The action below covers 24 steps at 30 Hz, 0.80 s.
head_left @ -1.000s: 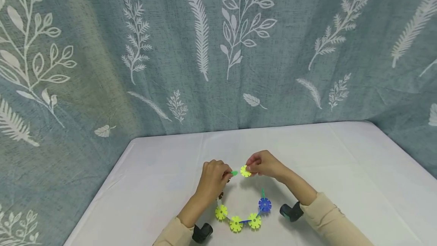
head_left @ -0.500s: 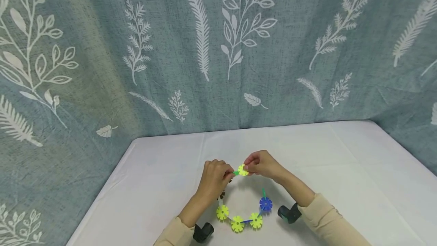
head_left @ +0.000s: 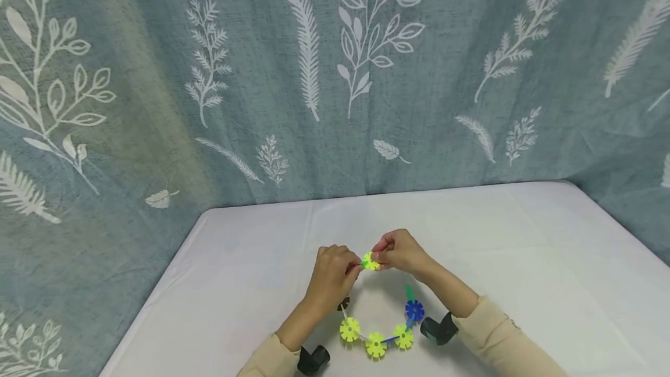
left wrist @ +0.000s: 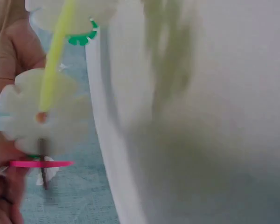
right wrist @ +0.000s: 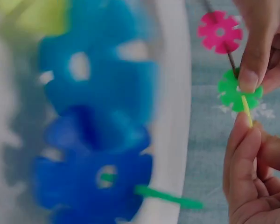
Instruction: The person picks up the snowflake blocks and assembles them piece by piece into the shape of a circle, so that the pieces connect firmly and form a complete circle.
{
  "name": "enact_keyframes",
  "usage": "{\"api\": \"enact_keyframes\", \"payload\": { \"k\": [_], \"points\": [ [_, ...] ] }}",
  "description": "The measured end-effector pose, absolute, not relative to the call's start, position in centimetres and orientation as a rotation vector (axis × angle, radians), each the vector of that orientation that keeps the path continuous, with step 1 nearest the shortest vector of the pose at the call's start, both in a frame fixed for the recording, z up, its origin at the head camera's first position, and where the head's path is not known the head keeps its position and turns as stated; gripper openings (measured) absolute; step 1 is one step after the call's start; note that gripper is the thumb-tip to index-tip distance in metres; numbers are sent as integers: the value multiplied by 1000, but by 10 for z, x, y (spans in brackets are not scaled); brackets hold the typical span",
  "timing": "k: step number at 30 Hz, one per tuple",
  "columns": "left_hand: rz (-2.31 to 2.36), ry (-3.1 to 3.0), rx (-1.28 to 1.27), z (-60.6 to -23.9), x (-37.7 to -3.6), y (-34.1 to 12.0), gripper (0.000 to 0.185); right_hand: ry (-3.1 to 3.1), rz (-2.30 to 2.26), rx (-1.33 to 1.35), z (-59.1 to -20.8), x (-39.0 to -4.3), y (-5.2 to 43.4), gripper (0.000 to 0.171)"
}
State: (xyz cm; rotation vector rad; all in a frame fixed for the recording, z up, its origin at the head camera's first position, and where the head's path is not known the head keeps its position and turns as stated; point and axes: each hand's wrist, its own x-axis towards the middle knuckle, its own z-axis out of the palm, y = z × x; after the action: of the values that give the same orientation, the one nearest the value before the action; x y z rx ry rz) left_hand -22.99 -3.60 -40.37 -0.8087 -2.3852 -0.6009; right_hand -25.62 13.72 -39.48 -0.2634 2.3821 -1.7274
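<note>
Small slotted plastic discs are linked into a curved chain that hangs below both hands in the head view. My left hand (head_left: 332, 272) pinches the green disc (right wrist: 231, 93) at one end, its thumb pressed on the face. My right hand (head_left: 402, 252) pinches a yellow disc (head_left: 371, 261), whose edge meets the green disc in the head and right wrist views. Beside the green disc come a thin brown disc and a pink disc (right wrist: 220, 31). A whitish disc (left wrist: 44, 112) shows large in the left wrist view. Two blue discs (head_left: 414, 310) and an edge-on green disc (head_left: 410, 292) form the other end.
A white cloth-covered table (head_left: 471, 226) lies under the hands, its far edge against a blue-green leaf-patterned curtain (head_left: 335, 150). Dark camera mounts (head_left: 314, 359) sit at both wrists, close to the lower part of the chain.
My right hand has moved left, bringing the yellow disc from a gap away up against the green disc. The hanging chain has swung slightly to the right.
</note>
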Motion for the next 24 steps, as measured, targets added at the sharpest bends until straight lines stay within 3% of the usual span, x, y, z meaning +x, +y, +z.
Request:
{"api": "enact_keyframes", "payload": {
  "k": [3, 9, 13, 19, 24],
  "points": [
    [-553, -2426, -763, -401, -229, -36, 13, 2375, -1719, -304, -397, -258, 139, 10],
    [-416, -2540, -796, -399, -234, -35, 42, 2321, -1721, -313, -401, -260, 141, 24],
    [-450, -2563, -806, -401, -236, -36, 38, 2433, -1577, -376, -397, -257, 152, 28],
    [-485, -2520, -694, -403, -240, -40, 33, 2742, -970, -319, -391, -242, 177, 39],
    [-503, -2493, -607, -407, -242, -38, 27, 2530, -1109, -278, -402, -241, 178, 40]
  ]
}}
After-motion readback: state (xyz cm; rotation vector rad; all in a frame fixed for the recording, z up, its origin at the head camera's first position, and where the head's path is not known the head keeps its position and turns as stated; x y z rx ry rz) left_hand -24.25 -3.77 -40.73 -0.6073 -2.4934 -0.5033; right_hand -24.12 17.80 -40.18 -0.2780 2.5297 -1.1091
